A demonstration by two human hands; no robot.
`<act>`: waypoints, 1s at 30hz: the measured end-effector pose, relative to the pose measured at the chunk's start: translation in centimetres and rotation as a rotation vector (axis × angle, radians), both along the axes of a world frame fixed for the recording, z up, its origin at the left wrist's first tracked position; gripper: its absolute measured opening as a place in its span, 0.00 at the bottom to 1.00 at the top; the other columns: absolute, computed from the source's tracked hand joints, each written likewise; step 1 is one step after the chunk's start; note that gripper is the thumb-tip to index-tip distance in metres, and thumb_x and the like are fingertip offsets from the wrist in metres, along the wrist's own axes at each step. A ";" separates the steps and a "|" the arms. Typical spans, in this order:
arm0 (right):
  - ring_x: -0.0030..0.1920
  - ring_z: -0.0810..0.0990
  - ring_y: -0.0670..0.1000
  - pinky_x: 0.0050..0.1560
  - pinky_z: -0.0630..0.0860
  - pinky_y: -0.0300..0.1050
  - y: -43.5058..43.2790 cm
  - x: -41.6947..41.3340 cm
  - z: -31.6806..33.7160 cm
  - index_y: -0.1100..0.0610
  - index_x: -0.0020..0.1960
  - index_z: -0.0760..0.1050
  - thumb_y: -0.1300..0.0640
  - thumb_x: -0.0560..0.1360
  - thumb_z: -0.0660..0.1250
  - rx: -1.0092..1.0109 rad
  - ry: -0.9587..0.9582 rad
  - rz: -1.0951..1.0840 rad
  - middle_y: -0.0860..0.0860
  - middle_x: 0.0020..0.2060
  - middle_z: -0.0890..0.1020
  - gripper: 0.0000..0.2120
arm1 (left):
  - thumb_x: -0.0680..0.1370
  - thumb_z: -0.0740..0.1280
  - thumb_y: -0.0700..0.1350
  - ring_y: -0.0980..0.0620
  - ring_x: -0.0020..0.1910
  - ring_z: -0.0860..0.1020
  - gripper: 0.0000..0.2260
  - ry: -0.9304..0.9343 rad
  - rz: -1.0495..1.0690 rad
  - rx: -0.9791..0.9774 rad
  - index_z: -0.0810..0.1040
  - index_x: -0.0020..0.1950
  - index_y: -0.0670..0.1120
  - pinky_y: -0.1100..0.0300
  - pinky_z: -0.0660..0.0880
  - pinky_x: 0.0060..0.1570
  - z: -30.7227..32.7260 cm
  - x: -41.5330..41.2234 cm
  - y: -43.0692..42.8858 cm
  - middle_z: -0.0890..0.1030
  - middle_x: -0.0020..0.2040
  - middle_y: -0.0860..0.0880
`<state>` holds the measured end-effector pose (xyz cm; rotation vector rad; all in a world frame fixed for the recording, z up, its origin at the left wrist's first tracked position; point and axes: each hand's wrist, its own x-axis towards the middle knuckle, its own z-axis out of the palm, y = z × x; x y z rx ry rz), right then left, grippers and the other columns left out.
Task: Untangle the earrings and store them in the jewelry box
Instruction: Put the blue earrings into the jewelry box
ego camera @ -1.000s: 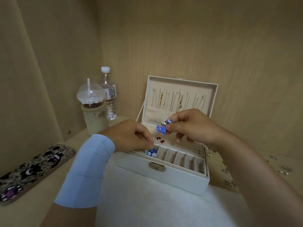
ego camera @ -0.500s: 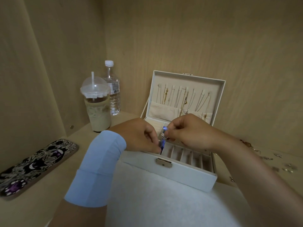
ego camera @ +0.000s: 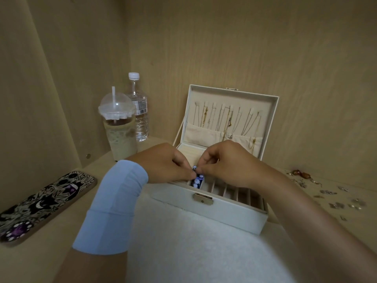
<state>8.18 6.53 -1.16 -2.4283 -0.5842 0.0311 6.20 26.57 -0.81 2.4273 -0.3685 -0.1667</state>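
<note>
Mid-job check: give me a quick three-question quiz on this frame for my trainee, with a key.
1. Multiple choice: the blue earrings hang into which slot of the jewelry box front row? A) the leftmost slot in view B) a middle slot C) the rightmost slot
2. True or false: the lid of the jewelry box is shut.
3. Fill in: the loose jewelry lies on the shelf to the box's ____ side.
Key: 1 A; 2 false; 3 right.
</note>
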 end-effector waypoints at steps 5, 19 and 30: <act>0.45 0.84 0.45 0.53 0.81 0.51 0.0 0.0 -0.1 0.47 0.47 0.87 0.47 0.77 0.70 -0.040 0.019 0.047 0.44 0.41 0.87 0.08 | 0.72 0.76 0.47 0.65 0.36 0.77 0.03 -0.089 0.038 -0.025 0.86 0.43 0.54 0.71 0.71 0.40 -0.4 0.3 -0.1 0.82 0.36 0.60; 0.45 0.82 0.41 0.53 0.81 0.50 -0.1 -0.1 -0.3 0.47 0.47 0.86 0.50 0.75 0.72 -0.165 -0.092 0.088 0.41 0.41 0.85 0.04 | 0.73 0.75 0.46 0.67 0.35 0.76 0.02 -0.126 0.030 0.010 0.86 0.43 0.53 0.76 0.70 0.36 -0.5 0.3 0.0 0.82 0.34 0.61; 0.46 0.81 0.40 0.54 0.81 0.49 -1.2 0.0 0.6 0.46 0.47 0.85 0.49 0.77 0.69 -0.190 -0.044 0.089 0.40 0.42 0.85 0.06 | 0.76 0.71 0.52 0.59 0.39 0.79 0.05 -0.141 0.042 -0.020 0.86 0.44 0.54 0.65 0.74 0.42 -1.1 0.6 -1.5 0.84 0.39 0.56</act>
